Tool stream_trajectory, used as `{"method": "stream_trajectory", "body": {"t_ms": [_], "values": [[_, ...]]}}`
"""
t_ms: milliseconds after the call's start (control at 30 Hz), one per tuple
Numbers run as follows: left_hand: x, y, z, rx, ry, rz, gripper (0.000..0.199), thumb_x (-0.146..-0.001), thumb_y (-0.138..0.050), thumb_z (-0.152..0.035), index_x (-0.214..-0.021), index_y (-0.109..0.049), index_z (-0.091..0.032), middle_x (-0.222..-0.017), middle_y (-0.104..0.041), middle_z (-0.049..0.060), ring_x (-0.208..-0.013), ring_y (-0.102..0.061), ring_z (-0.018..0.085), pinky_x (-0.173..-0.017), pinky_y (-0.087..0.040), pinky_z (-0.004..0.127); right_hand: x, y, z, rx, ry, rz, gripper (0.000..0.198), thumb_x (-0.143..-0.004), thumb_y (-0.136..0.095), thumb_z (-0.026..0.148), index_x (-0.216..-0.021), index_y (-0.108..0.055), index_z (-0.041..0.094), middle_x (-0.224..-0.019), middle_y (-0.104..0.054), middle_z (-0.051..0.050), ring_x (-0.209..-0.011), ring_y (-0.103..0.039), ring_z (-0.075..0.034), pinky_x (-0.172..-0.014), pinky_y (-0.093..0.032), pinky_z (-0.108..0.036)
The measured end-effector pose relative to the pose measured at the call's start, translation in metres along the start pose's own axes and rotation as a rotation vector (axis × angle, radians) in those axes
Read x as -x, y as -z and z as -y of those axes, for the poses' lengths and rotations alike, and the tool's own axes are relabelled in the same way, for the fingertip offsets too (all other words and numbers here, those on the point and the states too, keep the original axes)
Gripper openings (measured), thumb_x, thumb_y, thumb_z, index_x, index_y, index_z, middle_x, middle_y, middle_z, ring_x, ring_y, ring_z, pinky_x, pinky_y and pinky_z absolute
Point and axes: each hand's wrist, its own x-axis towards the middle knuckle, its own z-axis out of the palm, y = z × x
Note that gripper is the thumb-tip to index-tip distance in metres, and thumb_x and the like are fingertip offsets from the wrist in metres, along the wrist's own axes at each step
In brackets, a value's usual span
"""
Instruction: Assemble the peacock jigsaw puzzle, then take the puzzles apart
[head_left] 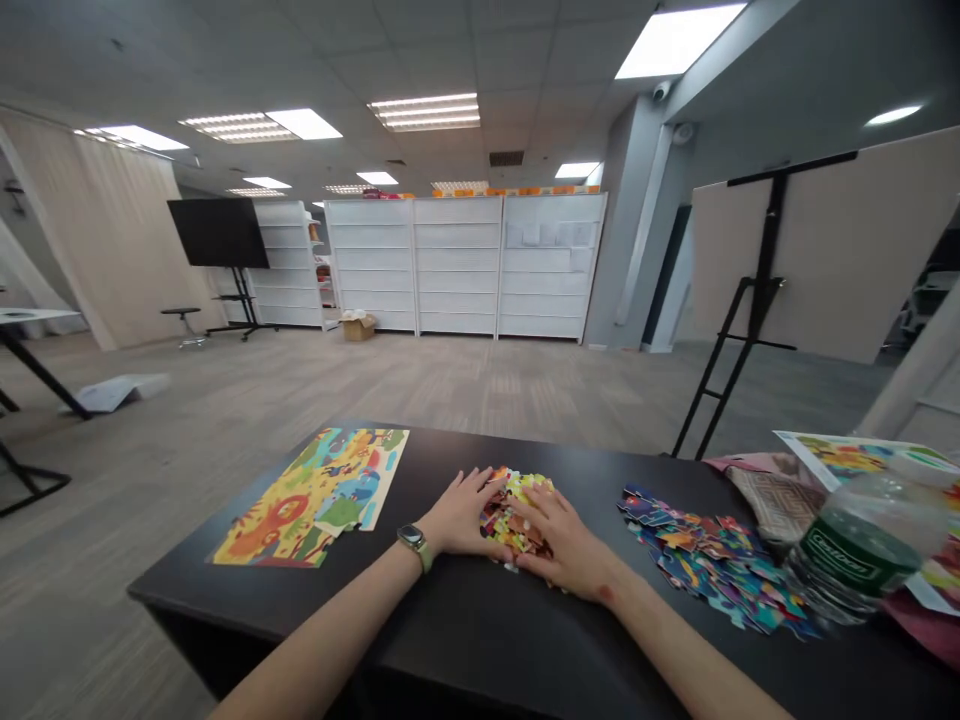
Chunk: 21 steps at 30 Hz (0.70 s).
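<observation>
A heap of yellow, orange and brown jigsaw pieces (525, 487) lies on the black table (465, 640) between my two hands. From its left side, my left hand (459, 512) rests against it, fingers spread and stretched forward. My right hand (566, 545) lies along the right side and partly over the heap, its fingers also apart. Both thumbs come close together at the near edge of the pieces. A partly assembled, colourful animal jigsaw puzzle (341, 490) lies flat to the left, with an uneven edge at its lower right.
A second heap of darker blue and purple jigsaw pieces (705, 555) is spread to the right. Beside it are a clear bottle with a green label (855, 555), a patterned cloth bag (776, 495) and a printed picture sheet (832, 455). An easel board (832, 250) stands beyond.
</observation>
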Motion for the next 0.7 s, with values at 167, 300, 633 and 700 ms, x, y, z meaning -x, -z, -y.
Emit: {"method": "stream_trajectory", "body": {"t_ms": [167,300,633,700], "values": [[-0.024,-0.011,-0.001,-0.003,0.004,-0.030,0.101,-0.073,-0.066,-0.078,-0.153,-0.035,-0.024,-0.158,-0.033,0.021,-0.146,-0.031,0.039,-0.117,-0.018,0.066,-0.013,-0.003,-0.033,0.024,-0.043,-0.072,0.068,-0.093,-0.052,0.061,-0.149,-0.047,0.023,-0.158,-0.038,-0.016,-0.149,-0.027,-0.033,-0.121,-0.022,-0.055],[-0.024,-0.013,-0.009,0.043,0.043,-0.126,0.081,-0.085,-0.059,-0.069,-0.150,-0.040,-0.024,-0.158,-0.034,0.018,-0.146,-0.032,0.037,-0.119,-0.021,0.062,-0.012,-0.002,-0.039,0.060,0.031,-0.162,0.065,-0.094,-0.052,0.058,-0.148,-0.047,0.023,-0.154,-0.044,-0.015,-0.146,-0.034,-0.033,-0.119,-0.024,-0.059],[0.101,0.077,0.059,-0.064,0.366,-0.344,0.049,-0.091,-0.057,-0.039,-0.136,-0.057,-0.020,-0.151,-0.047,0.013,-0.143,-0.039,0.031,-0.121,-0.026,0.049,0.004,0.014,-0.031,0.016,-0.010,-0.499,0.040,-0.100,-0.040,0.042,-0.118,-0.068,0.019,-0.121,-0.065,-0.015,-0.115,-0.058,-0.031,-0.101,-0.047,-0.050],[0.135,0.103,0.083,-0.073,0.414,-0.299,0.040,-0.090,-0.057,-0.044,-0.118,-0.070,-0.019,-0.143,-0.056,0.014,-0.139,-0.043,0.036,-0.118,-0.028,0.054,0.003,0.012,-0.018,0.014,0.044,-0.450,0.037,-0.099,-0.043,0.040,-0.117,-0.069,0.021,-0.123,-0.064,-0.015,-0.118,-0.057,-0.031,-0.103,-0.045,-0.051]]}}
